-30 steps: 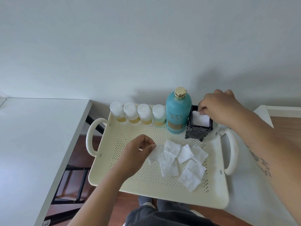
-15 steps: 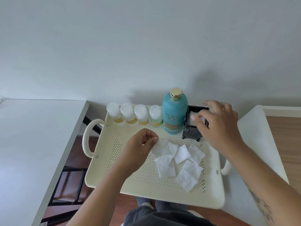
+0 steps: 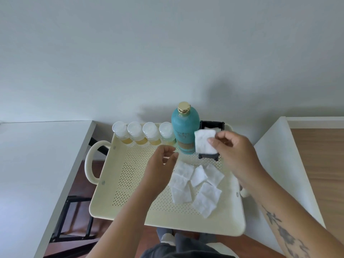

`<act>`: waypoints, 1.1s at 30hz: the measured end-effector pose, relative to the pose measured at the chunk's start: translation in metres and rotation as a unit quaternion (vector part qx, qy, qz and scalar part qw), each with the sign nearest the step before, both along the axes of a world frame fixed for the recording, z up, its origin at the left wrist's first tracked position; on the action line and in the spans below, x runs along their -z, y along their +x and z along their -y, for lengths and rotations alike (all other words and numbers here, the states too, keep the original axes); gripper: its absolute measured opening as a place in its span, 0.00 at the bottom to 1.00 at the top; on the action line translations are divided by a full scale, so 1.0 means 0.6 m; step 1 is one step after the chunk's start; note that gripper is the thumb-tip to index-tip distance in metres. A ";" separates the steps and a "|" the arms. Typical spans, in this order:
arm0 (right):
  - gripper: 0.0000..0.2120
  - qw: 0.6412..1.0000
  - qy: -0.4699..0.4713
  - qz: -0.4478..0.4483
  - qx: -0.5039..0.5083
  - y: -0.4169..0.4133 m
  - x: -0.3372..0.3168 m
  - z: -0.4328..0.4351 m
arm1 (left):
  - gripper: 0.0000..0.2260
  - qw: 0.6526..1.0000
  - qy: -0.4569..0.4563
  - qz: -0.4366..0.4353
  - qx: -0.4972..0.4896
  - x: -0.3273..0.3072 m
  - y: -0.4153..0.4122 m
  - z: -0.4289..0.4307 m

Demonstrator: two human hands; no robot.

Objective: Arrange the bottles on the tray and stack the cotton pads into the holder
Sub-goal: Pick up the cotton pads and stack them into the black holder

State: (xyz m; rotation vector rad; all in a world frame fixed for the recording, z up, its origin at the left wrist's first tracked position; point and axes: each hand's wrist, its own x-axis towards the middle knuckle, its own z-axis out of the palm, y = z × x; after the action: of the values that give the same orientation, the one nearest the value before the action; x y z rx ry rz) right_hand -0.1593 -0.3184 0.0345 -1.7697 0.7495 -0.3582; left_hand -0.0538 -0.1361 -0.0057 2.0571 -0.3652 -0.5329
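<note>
The right grip pinches one square cotton pad between thumb and fingertips. It holds the pad in the air, tilted, just in front of the black holder and covering most of the holder's front. White shows inside the holder's open top. The left grip hangs over the middle of the tray, fingers loosely curled and holding nothing, just left of the loose pads, which lie overlapping on the tray floor.

The holder stands at the tray's far right corner, touching or nearly touching the teal bottle on its left. The four small bottles stand in a row along the far rim. The tray's left half is bare perforated floor, from the bottle row to the near rim.

Half a second ago the right grip was empty and spread in front of the holder, while the left pinched a pad at the pile's edge. The pad is now in the right, and the left has let go.

A white bench lies to the left and another white surface to the right, with wood floor between them. What carries the tray I cannot tell.
</note>
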 end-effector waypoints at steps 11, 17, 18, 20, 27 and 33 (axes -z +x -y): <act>0.08 0.977 -0.185 -0.094 0.055 0.049 0.018 0.036 | 0.12 0.981 0.181 0.060 0.033 0.113 -0.032 -0.049; 0.03 0.915 -0.395 -0.078 0.023 0.033 0.041 0.021 | 0.15 0.975 0.201 0.093 0.026 0.125 -0.021 -0.021; 0.04 0.907 -0.411 -0.088 0.006 0.031 0.046 0.018 | 0.15 0.974 0.206 0.089 0.029 0.127 -0.019 -0.017; 0.05 0.898 -0.427 -0.103 -0.015 0.029 0.052 0.013 | 0.14 0.972 0.218 0.080 0.039 0.130 -0.015 -0.011; 0.24 0.867 -0.441 -0.226 -0.048 0.037 0.057 0.006 | 0.08 0.979 0.190 0.036 0.055 0.144 0.003 -0.014; 0.08 0.889 -0.431 -0.144 0.053 0.028 0.046 -0.028 | 0.04 0.997 0.070 -0.024 0.024 0.120 0.025 -0.029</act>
State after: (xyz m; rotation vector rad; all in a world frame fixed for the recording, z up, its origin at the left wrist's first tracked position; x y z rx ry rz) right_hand -0.1425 -0.3014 0.0071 -2.6687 0.9875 -0.5649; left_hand -0.0387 -0.1189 -0.0776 2.1702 -0.3590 -0.6526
